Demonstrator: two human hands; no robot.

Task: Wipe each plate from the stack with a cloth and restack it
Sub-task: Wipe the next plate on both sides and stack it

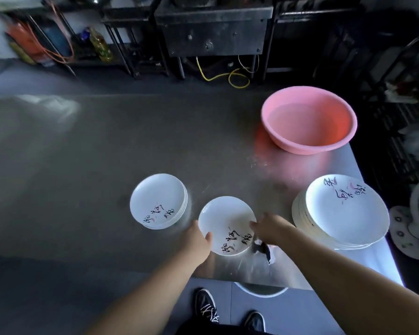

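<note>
Plate in work: one white plate (227, 226) with dark brush writing lies near the front edge of the steel table (82, 153), between the two stacks; its writing is at 6 o'clock on the plate.
Left hand: the left hand (198, 240) holds the plate rim at about 8 o'clock, the thumb lying on the upper face of the plate, the other fingers hidden under the rim.
Right hand: the right hand (270, 229) is at 3 o'clock of the plate, fingers curled and touching the rim; a dark cloth (263, 250) with a pale part hangs below this hand, so the fingers seem to grasp it, but the grip itself is hidden by the back of the hand.
Small stack: a low stack of plates (159, 201) of the same kind stands at 10 o'clock from the held plate, near it but apart.
Big stack: a higher stack of larger plates (344, 211) stands at 3 o'clock, beside the right edge of the table, apart from the right hand.
Basin: a pink basin (309, 119) stands at 1 o'clock, well apart from the plates, near the far right corner of the table.
Floor: two dark shoes (207, 308) with white laces show below the table front edge.
Background: a dark metal stove stand (213, 32) with a yellow hose (228, 76) is at 12 o'clock behind the table; details there are blurred.
</note>
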